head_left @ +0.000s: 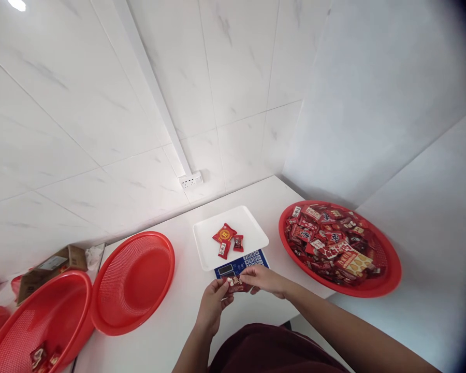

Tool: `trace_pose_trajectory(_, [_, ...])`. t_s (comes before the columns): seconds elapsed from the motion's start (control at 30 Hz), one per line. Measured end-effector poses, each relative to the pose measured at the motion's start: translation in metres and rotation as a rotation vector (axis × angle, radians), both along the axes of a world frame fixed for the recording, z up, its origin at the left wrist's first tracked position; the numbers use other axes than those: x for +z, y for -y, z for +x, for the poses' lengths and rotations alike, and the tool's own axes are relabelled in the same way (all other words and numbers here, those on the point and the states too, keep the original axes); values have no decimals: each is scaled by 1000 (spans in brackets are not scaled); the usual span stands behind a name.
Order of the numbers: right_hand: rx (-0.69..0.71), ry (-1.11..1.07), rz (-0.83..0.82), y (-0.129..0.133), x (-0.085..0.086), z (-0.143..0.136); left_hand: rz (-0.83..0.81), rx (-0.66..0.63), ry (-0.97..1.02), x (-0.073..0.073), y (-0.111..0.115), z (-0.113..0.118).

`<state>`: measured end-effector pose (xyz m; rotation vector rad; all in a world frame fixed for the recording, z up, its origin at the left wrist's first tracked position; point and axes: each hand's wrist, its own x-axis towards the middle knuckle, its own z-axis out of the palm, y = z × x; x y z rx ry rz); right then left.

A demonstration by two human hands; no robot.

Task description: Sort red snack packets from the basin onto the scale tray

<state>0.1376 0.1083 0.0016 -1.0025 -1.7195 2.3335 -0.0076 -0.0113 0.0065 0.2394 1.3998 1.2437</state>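
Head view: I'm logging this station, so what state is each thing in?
Red packet: held in left hand and right hand
White tray: holding three packets
Scale: partly covered, reading illegible
Right basket: heaped with wrapped packets
Middle basket: standing upright
Far-left basket: holding a few packets
Wall socket: nothing plugged in

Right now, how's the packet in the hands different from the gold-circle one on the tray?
The held packet is darker red with pale print; the gold-circle packet is brighter red with a round gold patch.

The held packet is pinched by the left hand and right hand, which partly hide it; the gold-circle packet lies on the white tray.

Both are reddish, printed packets.
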Motion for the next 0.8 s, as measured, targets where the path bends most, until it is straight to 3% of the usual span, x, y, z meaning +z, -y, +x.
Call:
trace_pose_trajectory(0.23, [-22, 42, 102, 6, -2, 4, -38, -53, -25, 1, -8, 10])
trace_pose_trajectory(0.8, [36, 21, 87, 3, -3, 9, -32, -91, 14, 4, -10, 12])
